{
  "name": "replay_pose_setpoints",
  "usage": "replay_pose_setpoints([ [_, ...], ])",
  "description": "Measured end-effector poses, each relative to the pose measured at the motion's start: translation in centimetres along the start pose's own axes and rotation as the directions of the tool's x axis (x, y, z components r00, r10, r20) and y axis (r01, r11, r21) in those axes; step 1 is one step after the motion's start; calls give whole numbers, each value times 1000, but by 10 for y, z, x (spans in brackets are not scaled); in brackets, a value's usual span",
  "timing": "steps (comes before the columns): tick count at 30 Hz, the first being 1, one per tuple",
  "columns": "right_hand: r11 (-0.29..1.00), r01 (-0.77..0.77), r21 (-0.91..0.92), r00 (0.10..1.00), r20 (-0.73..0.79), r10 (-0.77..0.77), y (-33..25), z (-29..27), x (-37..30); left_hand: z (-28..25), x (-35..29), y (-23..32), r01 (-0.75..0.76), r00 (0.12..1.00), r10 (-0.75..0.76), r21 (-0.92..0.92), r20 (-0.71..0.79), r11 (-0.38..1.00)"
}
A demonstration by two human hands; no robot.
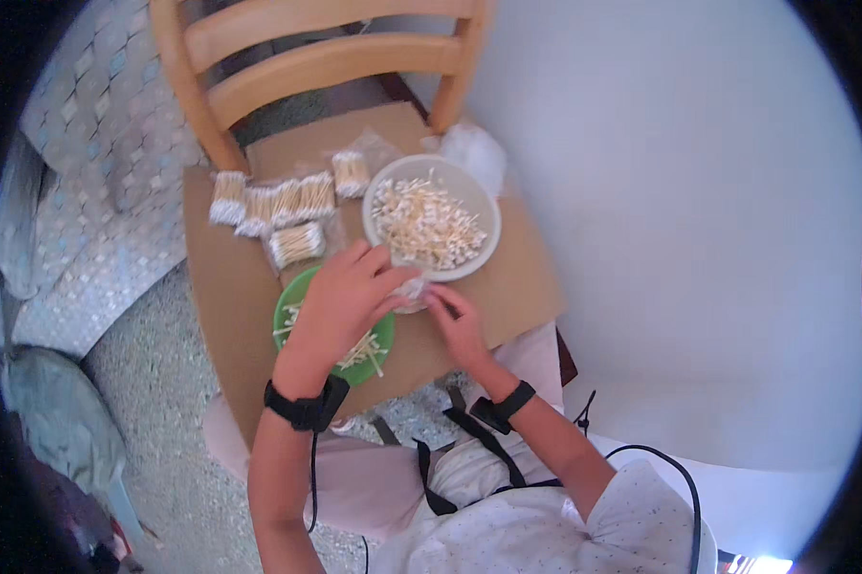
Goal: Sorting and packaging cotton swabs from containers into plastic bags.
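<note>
Between my hands is a small clear plastic bag, just below the rim of a white bowl heaped with loose cotton swabs. My left hand reaches over a green bowl, its fingers curled on the left side of the bag. With thumb and fingertips my right hand pinches the bag's right edge. What the bag contains is too blurred to make out. More loose swabs lie in the green bowl, partly hidden under my left hand and wrist.
Several bagged bundles of cotton swabs lie at the far left of a cardboard sheet on a wooden chair. A crumpled clear bag sits behind the white bowl. A pale wall rises at the right. Black cables run by my arms.
</note>
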State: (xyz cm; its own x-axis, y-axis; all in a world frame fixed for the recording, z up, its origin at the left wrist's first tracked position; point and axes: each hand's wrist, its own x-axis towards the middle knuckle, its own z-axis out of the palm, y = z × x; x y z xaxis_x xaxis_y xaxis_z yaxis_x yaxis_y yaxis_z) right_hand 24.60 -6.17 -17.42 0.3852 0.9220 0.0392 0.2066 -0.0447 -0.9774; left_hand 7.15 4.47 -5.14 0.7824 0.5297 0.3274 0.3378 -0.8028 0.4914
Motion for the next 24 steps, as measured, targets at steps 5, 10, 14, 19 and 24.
replay_pose_setpoints([
  [5,990,3,-143,999,49,4,-4,3,-6,9,-14,-8,-6,999,6,4,-47,1000],
  [10,999,-32,29,958,-285,39,-21,-25,-18,10,-23,-5,-51,993,52,8,-110,999],
  [14,986,57,-155,939,-328,-106,-62,-54,10,4,-18,-7,-81,979,79,-5,-189,997],
  [19,831,403,-383,914,137,-381,-85,-32,91,-7,-17,-7,29,982,-31,-14,-185,999],
  [24,562,391,-729,919,344,-193,-46,-3,138,-8,-20,-11,196,937,-194,-21,-291,980],
])
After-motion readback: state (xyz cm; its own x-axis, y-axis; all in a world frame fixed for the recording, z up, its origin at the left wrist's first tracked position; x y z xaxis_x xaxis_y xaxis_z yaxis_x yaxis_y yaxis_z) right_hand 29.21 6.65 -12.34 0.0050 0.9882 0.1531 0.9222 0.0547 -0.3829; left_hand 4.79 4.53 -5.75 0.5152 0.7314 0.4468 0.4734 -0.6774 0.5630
